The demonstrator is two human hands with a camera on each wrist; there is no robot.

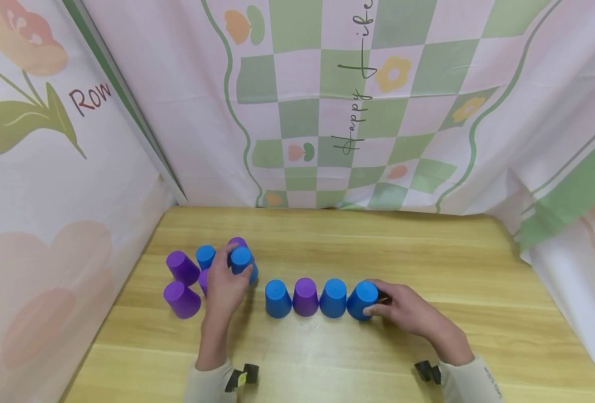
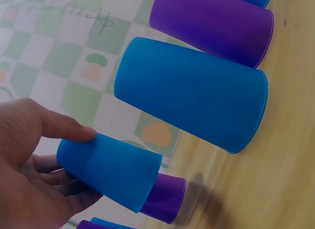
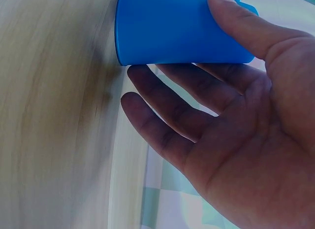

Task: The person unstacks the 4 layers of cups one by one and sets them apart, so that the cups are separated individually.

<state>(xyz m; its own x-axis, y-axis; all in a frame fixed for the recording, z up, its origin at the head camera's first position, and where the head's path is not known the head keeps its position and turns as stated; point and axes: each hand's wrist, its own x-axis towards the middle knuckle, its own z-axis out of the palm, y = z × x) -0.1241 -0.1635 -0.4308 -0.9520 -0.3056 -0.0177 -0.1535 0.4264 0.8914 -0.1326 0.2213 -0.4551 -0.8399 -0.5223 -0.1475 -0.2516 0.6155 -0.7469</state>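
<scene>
Pinched between thumb and fingers of my left hand [image 1: 226,285] is an upside-down blue cup [image 2: 110,170], tilted in the left wrist view and apparently just off the table. A purple cup [image 2: 167,197] shows behind it. To its right stands a row of upturned cups: a blue cup [image 1: 278,299], a purple cup [image 1: 305,298], a second blue cup [image 1: 333,299] and the rightmost blue cup [image 1: 361,301]. My right hand [image 1: 408,308] holds that rightmost cup, thumb in front and fingers behind. In the right wrist view, several fingers extend past the cup [image 3: 172,29].
Left of my left hand stand a purple cup [image 1: 182,268], a nearer purple cup [image 1: 182,300] and a blue cup [image 1: 205,257]. Another purple cup [image 1: 204,281] is partly hidden by the hand. A patterned curtain [image 1: 302,117] hangs behind the wooden table [image 1: 337,358].
</scene>
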